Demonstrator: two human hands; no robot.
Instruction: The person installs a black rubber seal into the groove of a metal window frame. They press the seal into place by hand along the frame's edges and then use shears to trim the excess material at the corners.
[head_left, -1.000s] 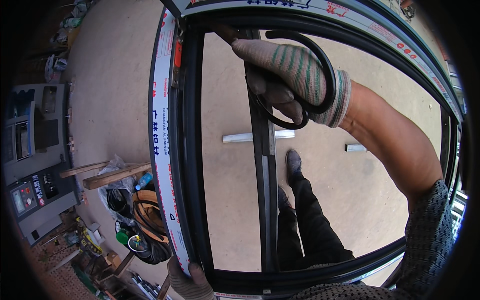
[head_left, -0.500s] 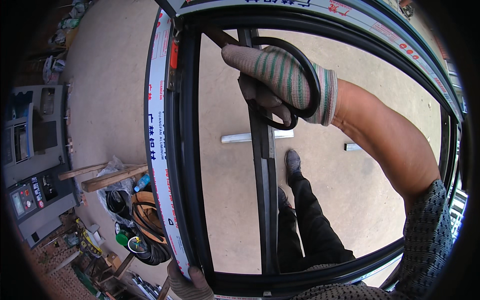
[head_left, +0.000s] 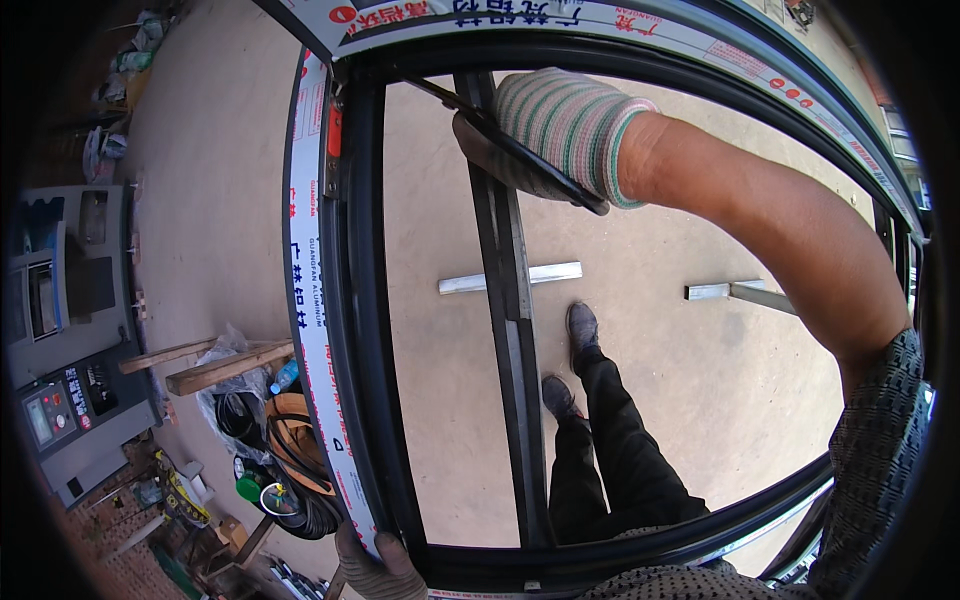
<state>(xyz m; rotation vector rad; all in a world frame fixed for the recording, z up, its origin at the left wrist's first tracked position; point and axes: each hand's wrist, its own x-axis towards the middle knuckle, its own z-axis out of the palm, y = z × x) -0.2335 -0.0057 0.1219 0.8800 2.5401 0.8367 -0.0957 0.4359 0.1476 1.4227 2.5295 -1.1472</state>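
A black metal window or door frame (head_left: 372, 330) lies in front of me, its outer faces covered in printed white protective film (head_left: 312, 270). My right hand (head_left: 560, 112), in a striped knitted glove, is closed on black-handled scissors (head_left: 545, 168) inside the far part of the frame. The scissors appear nearly edge-on, their blades pointing to the frame's far left inner corner; the fingers are mostly hidden behind the handles. At the near left corner, my gloved left hand (head_left: 382, 572) grips the film-covered edge, thumb on top.
Beneath the frame opening runs a dark metal bar (head_left: 505, 265). On the floor lie a silver metal bar (head_left: 555, 272) and another metal piece (head_left: 710, 291). To the left stand a grey machine (head_left: 75, 290), wooden beams (head_left: 225, 368) and coiled black hose (head_left: 310, 515).
My right hand has turned over and shifted slightly left, so the scissors' loops went from facing up to edge-on. My left hand stays at the near left corner.
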